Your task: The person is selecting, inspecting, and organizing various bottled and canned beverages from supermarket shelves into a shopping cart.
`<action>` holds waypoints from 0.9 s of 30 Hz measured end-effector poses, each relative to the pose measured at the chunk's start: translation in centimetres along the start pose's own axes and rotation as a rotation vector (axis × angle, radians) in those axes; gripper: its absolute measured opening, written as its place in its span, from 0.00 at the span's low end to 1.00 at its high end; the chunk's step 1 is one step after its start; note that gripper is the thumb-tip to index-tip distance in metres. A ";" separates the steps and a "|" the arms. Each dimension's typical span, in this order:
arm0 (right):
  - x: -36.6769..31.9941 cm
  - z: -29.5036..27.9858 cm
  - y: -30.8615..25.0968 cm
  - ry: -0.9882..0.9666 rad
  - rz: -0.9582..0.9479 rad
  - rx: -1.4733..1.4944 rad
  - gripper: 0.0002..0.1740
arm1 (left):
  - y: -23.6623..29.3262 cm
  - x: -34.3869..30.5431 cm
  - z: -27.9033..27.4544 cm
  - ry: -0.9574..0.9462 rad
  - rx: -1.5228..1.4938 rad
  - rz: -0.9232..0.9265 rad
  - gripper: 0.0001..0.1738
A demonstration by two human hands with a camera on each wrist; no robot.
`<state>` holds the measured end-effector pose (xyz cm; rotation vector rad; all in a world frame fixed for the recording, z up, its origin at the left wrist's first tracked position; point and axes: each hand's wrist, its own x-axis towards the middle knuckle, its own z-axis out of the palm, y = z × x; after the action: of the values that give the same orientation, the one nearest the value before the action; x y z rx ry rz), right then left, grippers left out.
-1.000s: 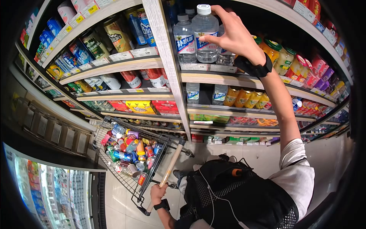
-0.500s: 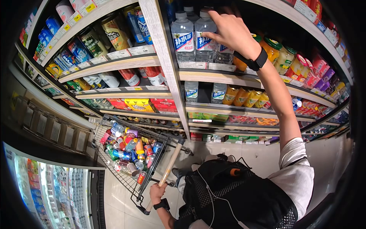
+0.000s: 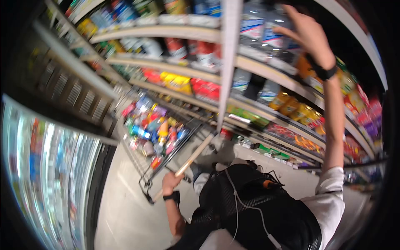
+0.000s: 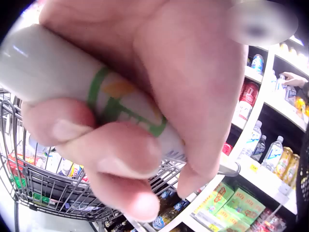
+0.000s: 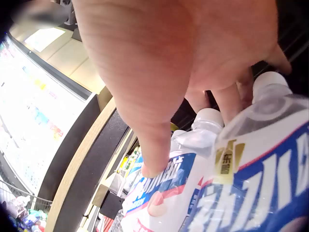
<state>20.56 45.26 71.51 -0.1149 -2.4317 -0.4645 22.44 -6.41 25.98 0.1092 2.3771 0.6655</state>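
Observation:
My left hand (image 3: pixel 171 183) grips the shopping cart's handle (image 3: pixel 195 155), fingers wrapped round it. Close up in the left wrist view, that handle (image 4: pixel 58 67) is pale with green and orange print. High on the right, my right hand (image 3: pixel 310 35) reaches into a shelf and holds a clear plastic water bottle (image 3: pixel 273 38). Its thumb presses the blue, white and pink label of this bottle (image 5: pixel 161 203) in the right wrist view, while the fingers go behind the white caps and are partly hidden. Another such bottle (image 5: pixel 251 188) stands close beside it.
The cart (image 3: pixel 166 158) is heaped with cans and bottles (image 3: pixel 156 125). A pale upright post (image 3: pixel 229 62) divides the shelves, with cans on its left. Jars (image 3: pixel 346 81) stand right of the bottles. Lit fridge shelves (image 3: pixel 46 175) line the lower left.
The head view has swung and blurred, so shelves and right hand appear farther right. The right hand stays at the same bottle, whose cap sits lower than one second ago. The left hand keeps its grip.

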 end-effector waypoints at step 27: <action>-30.8 15.7 -16.5 -0.913 0.438 0.903 0.16 | -4.0 11.3 -8.0 0.393 -0.008 0.113 0.16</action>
<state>32.18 36.55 36.08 -0.5344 -3.0718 1.1093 9.07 -10.57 22.71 0.1182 2.7604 0.8107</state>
